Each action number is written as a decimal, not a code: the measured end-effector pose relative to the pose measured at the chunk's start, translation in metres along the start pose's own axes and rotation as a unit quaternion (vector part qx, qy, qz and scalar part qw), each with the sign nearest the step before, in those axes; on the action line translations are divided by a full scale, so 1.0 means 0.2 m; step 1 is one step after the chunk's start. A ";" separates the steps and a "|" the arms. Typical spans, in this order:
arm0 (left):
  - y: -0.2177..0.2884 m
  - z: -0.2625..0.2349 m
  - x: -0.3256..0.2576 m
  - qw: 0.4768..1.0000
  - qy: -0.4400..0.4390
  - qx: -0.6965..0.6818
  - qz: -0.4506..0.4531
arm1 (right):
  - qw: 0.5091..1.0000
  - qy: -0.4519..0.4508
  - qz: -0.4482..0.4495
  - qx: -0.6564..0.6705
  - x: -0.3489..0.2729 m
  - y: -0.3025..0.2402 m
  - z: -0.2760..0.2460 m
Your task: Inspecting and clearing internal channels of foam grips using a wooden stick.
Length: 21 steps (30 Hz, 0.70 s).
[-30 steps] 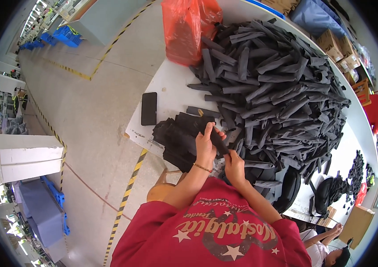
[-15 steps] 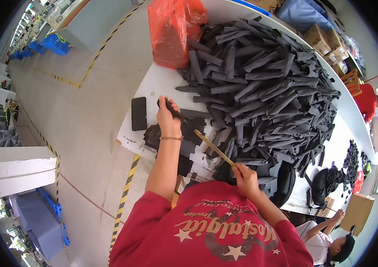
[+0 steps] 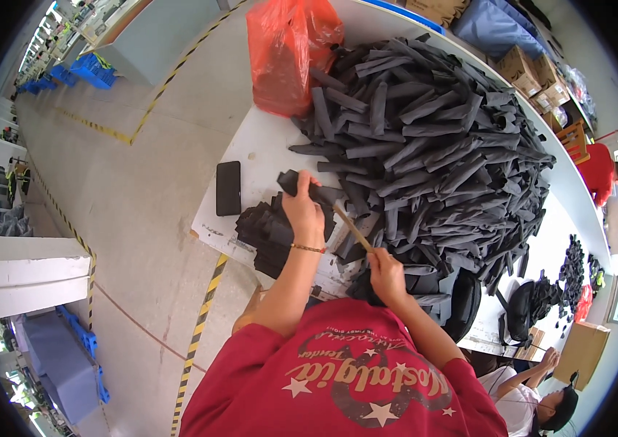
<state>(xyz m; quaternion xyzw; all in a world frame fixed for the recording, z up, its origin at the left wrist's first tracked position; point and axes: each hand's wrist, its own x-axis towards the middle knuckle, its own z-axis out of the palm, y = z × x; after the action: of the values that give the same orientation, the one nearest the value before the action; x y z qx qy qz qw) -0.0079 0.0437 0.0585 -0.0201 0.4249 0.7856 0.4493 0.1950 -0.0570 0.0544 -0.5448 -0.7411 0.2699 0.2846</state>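
Observation:
My left hand [image 3: 304, 210] is closed around a dark grey fabric tube [image 3: 326, 194], whose other end sticks out beyond my fingers. A thin wooden stick [image 3: 353, 229] is gripped in my right hand [image 3: 387, 275]. Its far tip meets the right end of the tube; whether it goes inside, I cannot tell. Under my left wrist lies a stack of dark flat fabric pieces [image 3: 267, 231]. A large heap of similar fabric tubes [image 3: 433, 138] covers much of the white table [image 3: 258, 135] to the right of my hands.
A black phone [image 3: 228, 189] lies near the table's left edge. Behind it stands a red plastic bag [image 3: 287, 69]. Black bags [image 3: 467, 304] rest at the right. A seated co-worker [image 3: 535, 400] is at lower right, and another person in red [image 3: 597, 171] farther back.
My left hand has moved right and slightly nearer with the fabric tube. My right hand has shifted left and up, bringing the stick's tip to the tube's end.

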 end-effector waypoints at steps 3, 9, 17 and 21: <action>0.08 0.02 0.05 0.999 -0.036 0.009 0.010 | 0.999 -0.022 -0.002 0.030 0.01 -0.06 -0.01; 0.03 0.03 -0.06 0.989 -0.127 0.044 -0.063 | 0.999 -0.038 -0.015 0.031 0.08 -0.11 -0.07; -0.13 -0.05 -0.26 0.957 -0.232 0.088 -0.148 | 0.992 0.024 0.076 0.102 0.19 -0.18 0.13; 0.07 -0.08 -0.07 0.902 -0.359 0.101 -0.217 | 0.994 0.025 0.054 0.095 0.17 -0.15 0.08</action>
<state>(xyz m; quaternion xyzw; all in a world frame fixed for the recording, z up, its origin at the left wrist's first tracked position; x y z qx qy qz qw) -0.0148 0.0209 0.0628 0.2173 0.2973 0.5755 0.7302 0.1554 -0.0326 0.0687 -0.5612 -0.6741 0.3402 0.3390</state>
